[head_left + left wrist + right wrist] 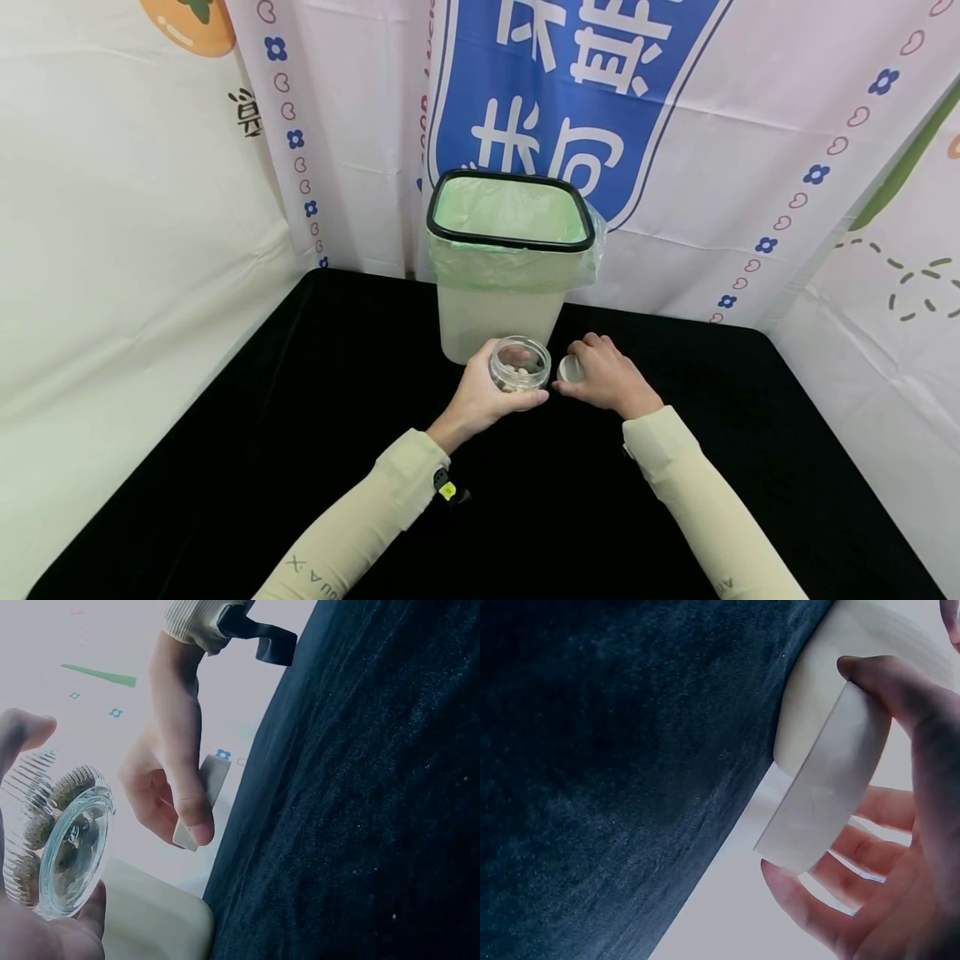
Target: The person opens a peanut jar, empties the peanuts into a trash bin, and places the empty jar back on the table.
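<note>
My left hand (pixel 487 387) grips a clear glass jar (pixel 519 364) around its side, with the open mouth facing up. Several small pale round pieces lie inside; what they are cannot be made out. Close to the right of the jar, my right hand (pixel 606 377) pinches a white round lid (pixel 572 368) by its edge, apart from the jar. In the right wrist view the lid (pixel 829 780) sits between thumb and fingers. The left wrist view shows the jar (pixel 75 847) with ribbed walls and the lid (pixel 202 799) beyond it.
A pale trash bin (pixel 498 312) with a black rim and a green plastic liner (pixel 517 271) stands just behind both hands. Black cloth (pixel 337 375) covers the table. Printed curtains (pixel 360 125) hang at the back and on both sides.
</note>
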{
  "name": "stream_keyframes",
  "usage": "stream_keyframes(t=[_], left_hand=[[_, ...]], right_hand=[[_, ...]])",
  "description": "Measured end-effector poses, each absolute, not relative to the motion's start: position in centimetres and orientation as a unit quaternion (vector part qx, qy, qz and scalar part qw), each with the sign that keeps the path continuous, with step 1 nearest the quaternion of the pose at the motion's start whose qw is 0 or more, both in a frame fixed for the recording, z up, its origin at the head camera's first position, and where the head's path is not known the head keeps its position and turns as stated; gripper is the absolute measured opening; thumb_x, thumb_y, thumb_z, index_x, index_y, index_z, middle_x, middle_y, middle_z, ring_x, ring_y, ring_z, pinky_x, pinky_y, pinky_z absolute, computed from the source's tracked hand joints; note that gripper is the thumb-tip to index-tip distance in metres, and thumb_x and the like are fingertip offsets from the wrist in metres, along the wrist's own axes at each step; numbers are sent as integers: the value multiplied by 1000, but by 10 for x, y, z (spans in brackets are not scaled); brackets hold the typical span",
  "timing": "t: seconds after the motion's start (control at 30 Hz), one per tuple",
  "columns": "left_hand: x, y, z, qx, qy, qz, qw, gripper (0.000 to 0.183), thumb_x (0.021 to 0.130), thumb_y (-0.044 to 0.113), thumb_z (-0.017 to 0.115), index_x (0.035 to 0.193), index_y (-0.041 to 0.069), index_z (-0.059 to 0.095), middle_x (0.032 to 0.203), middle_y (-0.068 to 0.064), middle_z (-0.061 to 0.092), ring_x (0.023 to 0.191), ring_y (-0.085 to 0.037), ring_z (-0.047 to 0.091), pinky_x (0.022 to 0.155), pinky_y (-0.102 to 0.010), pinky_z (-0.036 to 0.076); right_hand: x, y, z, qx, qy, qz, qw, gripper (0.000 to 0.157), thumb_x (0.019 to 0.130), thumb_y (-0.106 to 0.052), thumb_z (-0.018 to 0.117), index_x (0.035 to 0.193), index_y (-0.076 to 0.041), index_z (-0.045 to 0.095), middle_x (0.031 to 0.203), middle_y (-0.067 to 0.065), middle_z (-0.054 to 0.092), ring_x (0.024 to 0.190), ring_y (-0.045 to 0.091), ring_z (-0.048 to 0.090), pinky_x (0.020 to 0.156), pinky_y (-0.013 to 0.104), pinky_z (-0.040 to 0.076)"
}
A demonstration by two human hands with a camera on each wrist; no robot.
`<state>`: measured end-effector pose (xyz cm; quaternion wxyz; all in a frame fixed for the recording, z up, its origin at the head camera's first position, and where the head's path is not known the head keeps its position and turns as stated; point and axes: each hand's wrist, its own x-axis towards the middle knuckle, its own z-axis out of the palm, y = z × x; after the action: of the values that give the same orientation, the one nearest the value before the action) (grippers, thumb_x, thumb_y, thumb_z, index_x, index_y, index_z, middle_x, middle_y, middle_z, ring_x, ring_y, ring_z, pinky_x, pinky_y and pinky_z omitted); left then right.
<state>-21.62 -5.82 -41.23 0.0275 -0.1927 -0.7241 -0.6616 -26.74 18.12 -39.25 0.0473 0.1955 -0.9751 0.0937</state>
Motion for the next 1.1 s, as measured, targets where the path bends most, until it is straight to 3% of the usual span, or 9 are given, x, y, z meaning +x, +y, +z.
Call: stream_keyframes(t=[0.57, 1.1], left_hand=[[-215, -60, -411, -184, -723, -666, 16, 69, 80, 18, 93, 139, 14, 57, 133, -8, 68, 115, -20, 68, 100, -31, 56], [-214, -59, -409, -190, -717, -671, 11, 67, 83, 13, 90, 140, 14, 55, 138, -18, 65, 113, -21, 69, 98, -31, 58]], right_hand=[[-272, 174, -402, 197, -977, 85, 16, 62, 82, -47, 85, 125, -5, 71, 120, 16, 64, 109, 36, 59, 84, 55, 59], [-276, 174, -408, 188, -978, 85, -14, 60, 83, -47, 84, 125, -6, 70, 121, 16, 64, 110, 35, 59, 84, 55, 58]])
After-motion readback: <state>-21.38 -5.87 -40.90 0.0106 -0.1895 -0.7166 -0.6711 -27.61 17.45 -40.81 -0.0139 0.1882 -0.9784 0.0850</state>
